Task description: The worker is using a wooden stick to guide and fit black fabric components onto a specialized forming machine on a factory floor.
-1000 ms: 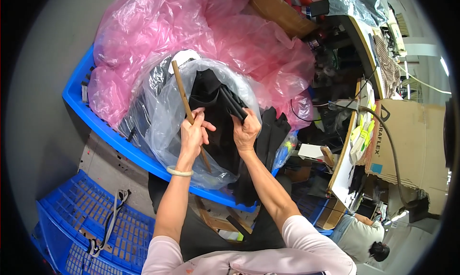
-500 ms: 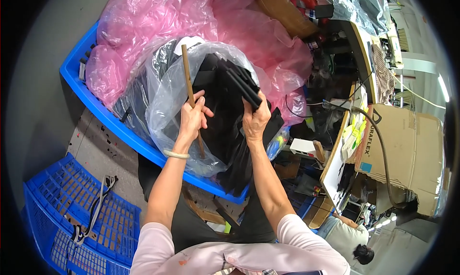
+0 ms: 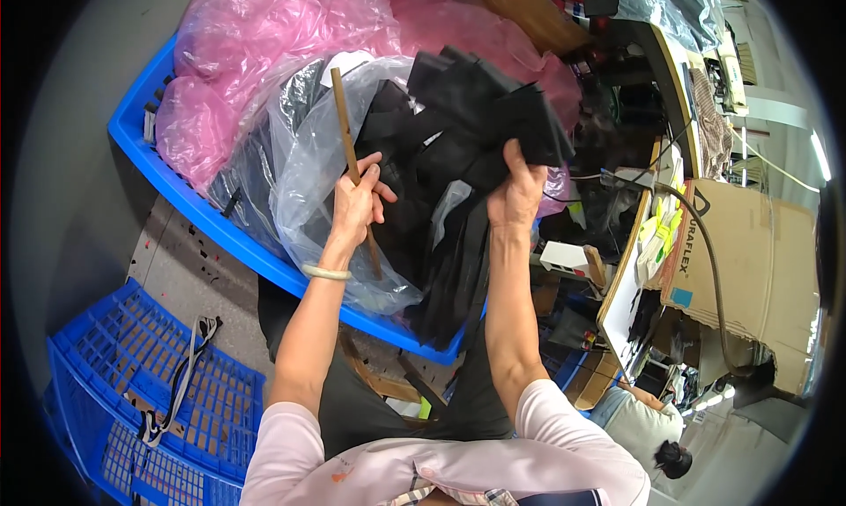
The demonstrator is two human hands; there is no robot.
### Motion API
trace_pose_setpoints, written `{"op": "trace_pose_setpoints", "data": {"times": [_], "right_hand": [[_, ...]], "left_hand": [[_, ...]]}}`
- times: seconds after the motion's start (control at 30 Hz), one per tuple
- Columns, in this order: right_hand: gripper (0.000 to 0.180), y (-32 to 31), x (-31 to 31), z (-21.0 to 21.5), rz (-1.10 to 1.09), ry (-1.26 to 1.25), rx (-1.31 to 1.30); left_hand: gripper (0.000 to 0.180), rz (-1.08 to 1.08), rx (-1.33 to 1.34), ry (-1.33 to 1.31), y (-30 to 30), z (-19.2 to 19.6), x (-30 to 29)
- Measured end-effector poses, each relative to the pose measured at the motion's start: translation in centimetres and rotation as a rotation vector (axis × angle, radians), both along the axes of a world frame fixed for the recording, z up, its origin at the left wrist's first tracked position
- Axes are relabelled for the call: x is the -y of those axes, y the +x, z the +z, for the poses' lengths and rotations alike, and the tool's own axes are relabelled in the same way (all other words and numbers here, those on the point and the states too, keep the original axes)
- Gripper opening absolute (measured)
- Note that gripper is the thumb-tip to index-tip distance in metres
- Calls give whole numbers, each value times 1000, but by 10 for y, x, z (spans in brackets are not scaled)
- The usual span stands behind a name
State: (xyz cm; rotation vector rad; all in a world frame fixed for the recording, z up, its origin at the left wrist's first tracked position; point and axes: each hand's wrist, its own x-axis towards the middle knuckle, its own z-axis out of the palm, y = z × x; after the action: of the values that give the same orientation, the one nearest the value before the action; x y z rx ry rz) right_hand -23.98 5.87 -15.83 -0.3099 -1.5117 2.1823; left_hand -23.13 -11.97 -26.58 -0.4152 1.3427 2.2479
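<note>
My right hand has lifted a clenched bundle of black fabric strips up out of the clear plastic bag, now above it. Left hand still grips the thin wooden stick beside the bag mouth. Extraction looks underway.

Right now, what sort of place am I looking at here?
Probably a garment or textile workshop. The right hand lifts a bundle of black fabric pieces from a clear plastic bag in a blue crate, with pink plastic bags and a cluttered worktable nearby.
</note>
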Motion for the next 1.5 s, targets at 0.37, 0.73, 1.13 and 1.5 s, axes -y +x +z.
{"op": "trace_pose_setpoints", "data": {"times": [0.37,0.73,1.13,1.5], "right_hand": [[29,34,15,58,108,-483,194],[28,278,-11,137,15,-750,227],[22,393,-135,167,-397,-797,6],[30,339,-155,165,-683,-1038,-261]], "left_hand": [[29,-13,-10,-22,9,3,4],[41,10,-234,434,186,211,-29],[26,-415,-598,-78,267,311,-225],[45,-476,-840,-185,227,318,-276]]}}
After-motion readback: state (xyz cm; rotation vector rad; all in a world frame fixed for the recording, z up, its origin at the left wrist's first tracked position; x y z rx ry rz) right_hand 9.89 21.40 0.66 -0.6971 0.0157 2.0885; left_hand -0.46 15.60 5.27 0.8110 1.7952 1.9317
